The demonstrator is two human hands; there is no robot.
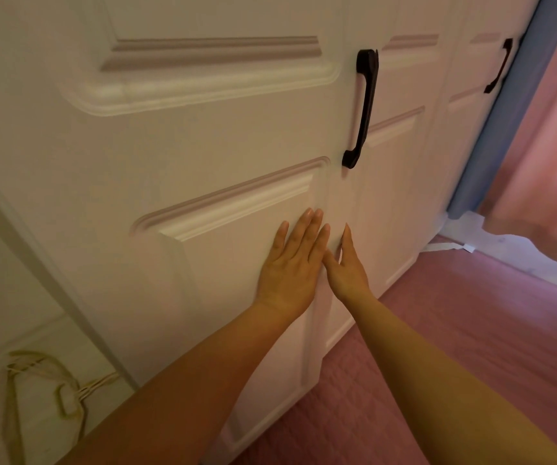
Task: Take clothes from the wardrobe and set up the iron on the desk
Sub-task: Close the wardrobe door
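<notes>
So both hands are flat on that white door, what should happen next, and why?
Probably the right hand should lift to the black handle above it and pull. The wardrobe door looks closed, both hands, the left hand included, lie flat on it with straight fingers, and no clothes are in sight yet.

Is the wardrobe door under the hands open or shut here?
Shut. The wardrobe door sits flush with the neighbouring door, no interior showing. Left hand lies flat on it; right hand is at the seam.
</notes>
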